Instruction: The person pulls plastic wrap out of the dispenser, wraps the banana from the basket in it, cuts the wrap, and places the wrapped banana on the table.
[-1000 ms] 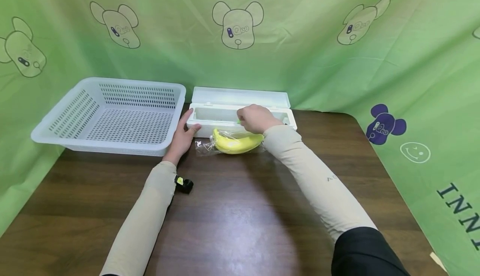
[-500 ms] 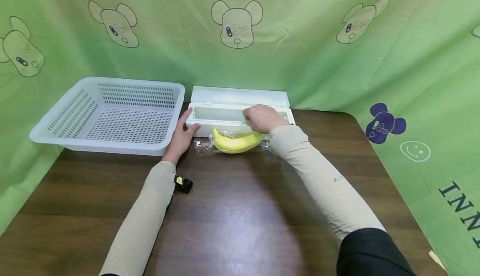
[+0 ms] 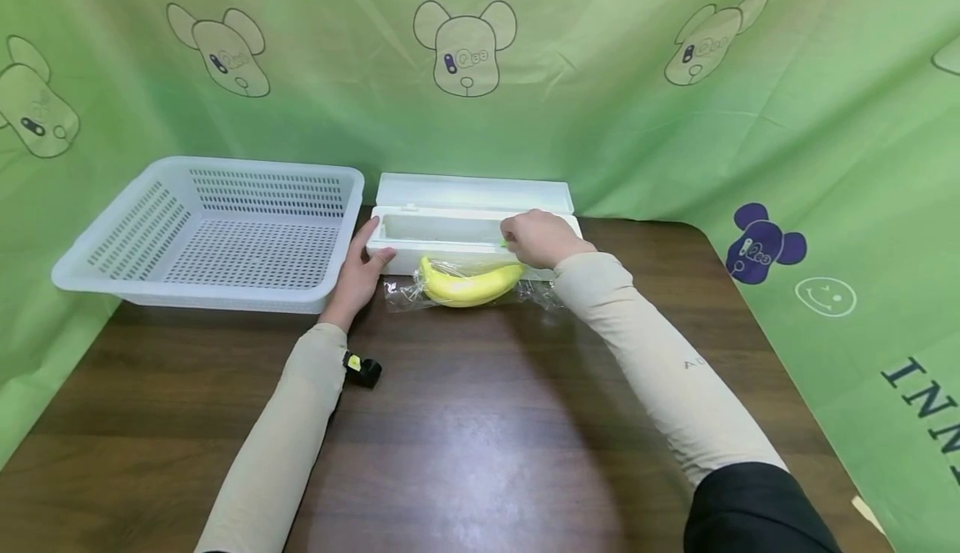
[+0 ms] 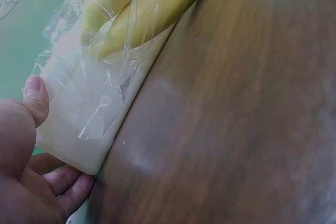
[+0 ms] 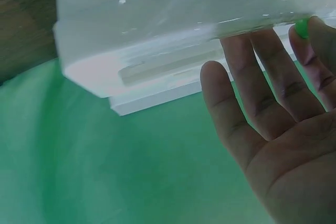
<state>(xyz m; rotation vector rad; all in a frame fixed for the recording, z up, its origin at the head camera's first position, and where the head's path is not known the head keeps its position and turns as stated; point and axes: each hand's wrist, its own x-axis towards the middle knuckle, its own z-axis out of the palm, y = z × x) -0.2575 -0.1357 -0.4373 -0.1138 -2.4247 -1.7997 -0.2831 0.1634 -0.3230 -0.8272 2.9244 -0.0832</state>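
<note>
A long white cling film dispenser (image 3: 401,261) lies at the back of the table, its lid (image 3: 472,194) raised behind it. My left hand (image 3: 356,282) grips its left end, thumb (image 4: 37,95) on the front side and fingers wrapped round the end. My right hand (image 3: 543,240) is over the right part of the dispenser, finger and thumb pinching a small green slide cutter (image 5: 301,28) at its edge; the other fingers spread loosely. Yellow bananas (image 3: 468,288) rest against the front, covered by clear cling film (image 4: 100,108) that hangs over the dispenser's front side.
A white slotted plastic basket (image 3: 225,299) stands to the left, close beside my left hand. A green printed curtain (image 3: 465,136) hangs behind and at both sides of the brown wooden table (image 3: 465,419).
My right hand has slid rightward along the dispenser with the green slide cutter, uncovering more of its opening. My left hand keeps its grip on the left end, and the bananas lie still.
</note>
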